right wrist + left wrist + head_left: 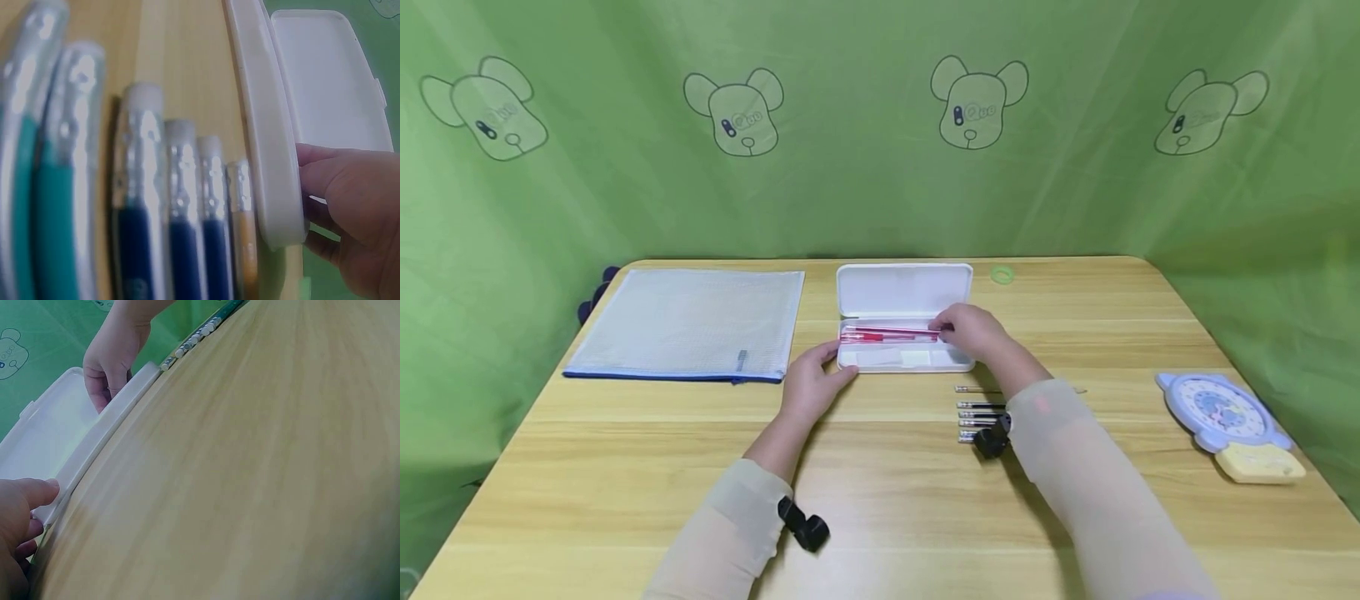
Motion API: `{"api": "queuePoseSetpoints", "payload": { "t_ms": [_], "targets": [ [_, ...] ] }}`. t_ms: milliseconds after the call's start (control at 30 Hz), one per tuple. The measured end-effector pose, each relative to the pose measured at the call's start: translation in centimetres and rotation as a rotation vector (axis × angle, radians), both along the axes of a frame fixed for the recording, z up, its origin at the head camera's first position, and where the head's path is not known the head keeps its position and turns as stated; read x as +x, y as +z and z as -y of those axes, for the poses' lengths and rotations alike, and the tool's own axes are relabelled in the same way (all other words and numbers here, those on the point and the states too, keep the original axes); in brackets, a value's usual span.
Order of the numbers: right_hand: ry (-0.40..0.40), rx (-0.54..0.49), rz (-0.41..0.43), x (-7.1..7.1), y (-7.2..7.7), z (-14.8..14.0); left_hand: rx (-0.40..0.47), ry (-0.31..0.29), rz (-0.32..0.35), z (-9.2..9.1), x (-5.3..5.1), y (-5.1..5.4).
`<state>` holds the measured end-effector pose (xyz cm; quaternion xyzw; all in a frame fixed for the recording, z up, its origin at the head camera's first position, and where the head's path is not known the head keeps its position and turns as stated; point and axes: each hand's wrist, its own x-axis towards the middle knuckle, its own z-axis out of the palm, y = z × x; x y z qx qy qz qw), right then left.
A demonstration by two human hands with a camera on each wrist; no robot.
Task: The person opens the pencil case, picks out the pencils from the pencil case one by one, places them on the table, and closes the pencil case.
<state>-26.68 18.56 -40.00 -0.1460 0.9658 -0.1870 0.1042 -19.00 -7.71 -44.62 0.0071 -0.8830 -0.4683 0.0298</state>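
Note:
An open white pencil case (905, 292) stands at the back middle of the table, its lid raised. Red pens (872, 337) with clear parts lie lengthwise inside it. My left hand (811, 385) grips the case's left end, thumb at the front edge; the left wrist view shows this thumb (42, 491) against the rim. My right hand (973, 332) reaches into the case's right end and pinches a red pen there, its fingertips partly hidden. In the right wrist view that hand (356, 206) is behind the case wall (269, 137), which hides the pen.
Several eraser-tipped pencils (140, 187) lie in a row below my right forearm. A mesh zip pouch (692, 321) lies left. At right are a blue clock-faced toy (1221, 410) and a pale yellow block (1259, 463). A green ring (1002, 274) lies by the back edge.

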Motion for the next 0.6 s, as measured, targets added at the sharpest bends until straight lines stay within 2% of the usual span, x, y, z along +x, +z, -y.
{"api": "queuePoseSetpoints", "payload": {
  "t_ms": [367, 600],
  "targets": [
    [-0.001, -0.13, -0.01, 1.4, 2.1, -1.9, -0.008, -0.007, 0.002, -0.1, 0.0, 0.1],
    [0.013, -0.196, -0.01, 3.0, 3.5, -4.2, -0.006, -0.011, -0.006, 0.0, 0.1, 0.1]
  ]
}}
